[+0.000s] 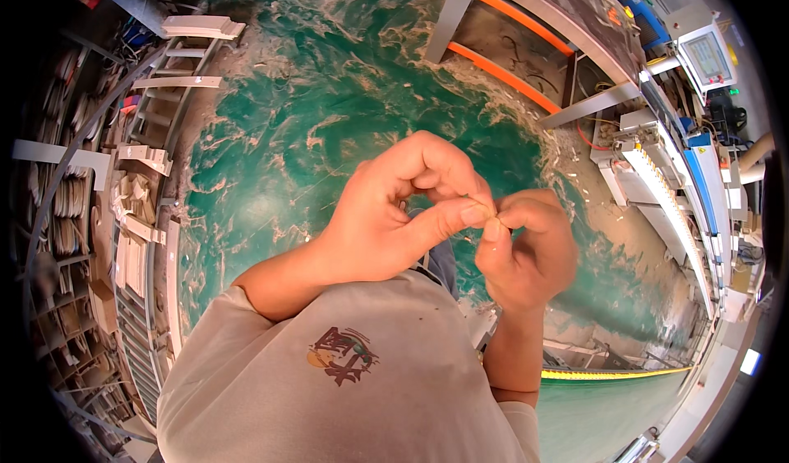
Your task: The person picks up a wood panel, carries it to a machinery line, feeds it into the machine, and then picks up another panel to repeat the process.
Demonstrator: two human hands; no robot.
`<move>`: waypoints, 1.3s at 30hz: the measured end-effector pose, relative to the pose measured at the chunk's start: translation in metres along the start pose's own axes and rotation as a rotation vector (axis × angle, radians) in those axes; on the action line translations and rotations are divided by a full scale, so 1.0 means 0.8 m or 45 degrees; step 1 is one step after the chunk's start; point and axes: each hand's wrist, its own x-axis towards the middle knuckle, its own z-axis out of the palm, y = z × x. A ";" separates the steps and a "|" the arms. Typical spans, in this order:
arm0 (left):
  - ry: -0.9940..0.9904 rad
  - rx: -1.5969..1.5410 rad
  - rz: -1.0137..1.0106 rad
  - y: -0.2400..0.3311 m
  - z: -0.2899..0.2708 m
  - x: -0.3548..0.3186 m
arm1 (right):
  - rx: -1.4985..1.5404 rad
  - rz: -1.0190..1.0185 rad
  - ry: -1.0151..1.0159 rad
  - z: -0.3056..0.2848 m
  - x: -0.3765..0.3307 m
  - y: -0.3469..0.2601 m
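Both of my hands are raised in front of my chest, above the green floor (pixel 271 184). My left hand (pixel 403 204) curls into a pinch, with thumb and forefinger pressed together. Close against it, my right hand (pixel 530 253) pinches too, its thumb and forefinger meeting the left fingertips. Whatever lies between the fingertips is too small or too hidden to name. The other fingers of both hands are bent inward toward the palms.
Pale dust streaks the floor. On the left, a roller rack (pixel 168 105) carries white boards, beside shelves of stacked pieces (pixel 70 204). A metal frame with orange bars (pixel 509 77) stands ahead right. Along the right runs a long machine (pixel 670 192) with a screen panel (pixel 707 59).
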 end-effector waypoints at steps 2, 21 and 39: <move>0.022 -0.229 -0.104 -0.004 0.003 0.000 | 0.051 0.000 0.016 0.003 -0.002 0.002; 0.165 -1.062 -0.673 0.001 0.000 0.012 | 0.070 0.018 0.084 0.008 -0.021 0.020; 0.078 -1.505 -0.616 -0.035 -0.036 0.008 | -0.734 1.033 -0.049 -0.129 -0.311 0.172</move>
